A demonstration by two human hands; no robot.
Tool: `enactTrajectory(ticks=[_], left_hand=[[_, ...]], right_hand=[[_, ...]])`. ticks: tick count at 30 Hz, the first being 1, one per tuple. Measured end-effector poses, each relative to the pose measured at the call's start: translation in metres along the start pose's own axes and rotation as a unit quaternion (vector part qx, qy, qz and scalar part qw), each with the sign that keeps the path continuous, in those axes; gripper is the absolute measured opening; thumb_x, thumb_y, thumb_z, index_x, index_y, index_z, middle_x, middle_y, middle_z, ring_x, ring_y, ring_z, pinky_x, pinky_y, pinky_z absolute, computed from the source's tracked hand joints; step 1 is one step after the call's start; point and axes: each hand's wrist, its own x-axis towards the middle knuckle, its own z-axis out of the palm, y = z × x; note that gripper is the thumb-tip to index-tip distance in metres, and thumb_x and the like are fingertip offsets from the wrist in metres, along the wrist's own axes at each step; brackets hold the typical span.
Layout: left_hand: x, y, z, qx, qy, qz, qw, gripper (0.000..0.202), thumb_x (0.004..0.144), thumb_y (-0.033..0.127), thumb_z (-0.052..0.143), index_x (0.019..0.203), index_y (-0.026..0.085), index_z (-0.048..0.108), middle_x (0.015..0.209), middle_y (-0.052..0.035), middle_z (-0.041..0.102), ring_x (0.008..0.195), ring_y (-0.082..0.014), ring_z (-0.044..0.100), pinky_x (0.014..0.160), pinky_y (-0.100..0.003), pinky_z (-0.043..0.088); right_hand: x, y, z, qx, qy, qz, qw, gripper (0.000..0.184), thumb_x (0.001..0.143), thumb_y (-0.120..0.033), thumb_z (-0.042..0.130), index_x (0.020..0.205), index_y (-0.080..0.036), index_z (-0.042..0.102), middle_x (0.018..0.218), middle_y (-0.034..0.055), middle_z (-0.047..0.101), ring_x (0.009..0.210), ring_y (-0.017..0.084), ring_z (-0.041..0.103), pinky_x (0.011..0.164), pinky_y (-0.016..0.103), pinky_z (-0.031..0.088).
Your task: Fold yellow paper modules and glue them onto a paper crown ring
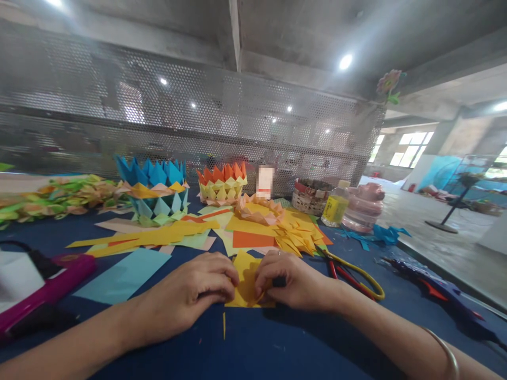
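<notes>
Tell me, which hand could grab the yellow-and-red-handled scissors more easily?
Probably the right hand: the yellow-and-red-handled scissors lie just beside it, while the left hand sits across the folded yellow paper sheet that both hands pinch.

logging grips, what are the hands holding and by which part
A yellow paper piece, lying on the blue table. The left hand pinches its left edge, the right hand its right edge; fingertips hide the exact grip.

Curled left hand (194, 290) and right hand (293, 282) nearly meet.
</notes>
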Motion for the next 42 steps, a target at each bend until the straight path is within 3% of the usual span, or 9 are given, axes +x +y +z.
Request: enactTrajectory(ticks=[4,7,15,18,23,29,36,42], left_hand=[[-0.002,0.003,-0.002,0.014,-0.013,-0.013,1.0,0.041,0.085,-0.001,0.043,0.112,0.025,0.061,0.121,-0.0032,0.06,0.115,-0.0182,0.053,0.101,-0.033,0.04],[-0.002,0.002,-0.002,0.025,-0.014,-0.019,0.999,0.054,0.08,-0.004,0.042,0.123,0.027,0.056,0.132,-0.0034,0.054,0.125,-0.0204,0.047,0.107,-0.037,0.037],[0.003,0.0,-0.003,-0.017,0.001,0.017,1.0,0.022,0.09,0.009,0.054,0.085,0.023,0.069,0.098,-0.0015,0.068,0.1,-0.0177,0.058,0.09,-0.031,0.043],[0.003,0.004,-0.003,-0.067,0.013,-0.005,0.998,0.019,0.091,0.011,0.054,0.081,0.022,0.066,0.088,0.0005,0.069,0.09,-0.0149,0.06,0.085,-0.028,0.043],[0.005,0.007,-0.001,-0.076,-0.015,-0.048,0.996,0.016,0.092,0.015,0.051,0.082,0.021,0.062,0.083,0.0022,0.069,0.082,-0.0131,0.06,0.08,-0.026,0.042],[0.008,0.008,0.006,-0.07,-0.012,-0.096,0.993,0.018,0.093,0.018,0.05,0.083,0.021,0.064,0.084,0.0024,0.069,0.081,-0.0135,0.059,0.077,-0.026,0.041],[0.011,0.007,0.014,-0.068,0.005,-0.12,0.99,0.018,0.093,0.023,0.051,0.083,0.022,0.067,0.085,0.0008,0.069,0.081,-0.0149,0.061,0.075,-0.028,0.043],[0.013,0.01,0.015,-0.059,0.008,-0.134,0.989,0.016,0.092,0.023,0.053,0.082,0.021,0.065,0.083,0.0015,0.066,0.08,-0.0149,0.06,0.074,-0.028,0.041]], right_hand=[[-0.001,0.001,-0.001,0.022,-0.002,0.013,1.0,0.009,0.078,-0.009,0.069,0.073,-0.016,0.068,0.078,0.0009,0.072,0.076,0.012,0.062,0.081,0.026,0.044],[-0.002,0.001,-0.001,0.045,0.007,0.047,0.998,0.011,0.077,-0.005,0.068,0.076,-0.017,0.069,0.078,0.0006,0.071,0.077,0.012,0.061,0.077,0.024,0.045],[-0.002,0.003,-0.004,0.101,-0.032,0.056,0.993,0.003,0.077,-0.018,0.073,0.076,-0.015,0.071,0.08,0.0019,0.071,0.074,0.011,0.061,0.073,0.022,0.047],[-0.001,0.002,-0.006,0.122,-0.042,0.053,0.99,0.009,0.078,-0.025,0.074,0.08,-0.016,0.073,0.089,0.0042,0.072,0.082,0.013,0.063,0.077,0.024,0.048],[-0.002,0.001,-0.009,0.177,-0.059,0.062,0.98,0.025,0.079,-0.04,0.072,0.08,-0.015,0.072,0.09,0.0052,0.07,0.079,0.013,0.062,0.074,0.024,0.05],[-0.001,0.008,-0.007,0.143,-0.053,0.032,0.988,0.025,0.079,-0.039,0.073,0.072,-0.015,0.073,0.084,0.004,0.069,0.084,0.014,0.061,0.082,0.025,0.046],[0.002,-0.002,0.008,0.061,-0.003,0.091,0.994,0.02,0.083,-0.032,0.069,0.075,-0.015,0.07,0.069,-0.0011,0.063,0.065,0.009,0.053,0.061,0.02,0.04],[0.003,-0.01,0.018,-0.003,0.024,0.118,0.993,0.011,0.081,-0.023,0.07,0.075,-0.014,0.069,0.068,-0.0025,0.059,0.063,0.008,0.049,0.056,0.019,0.034]])
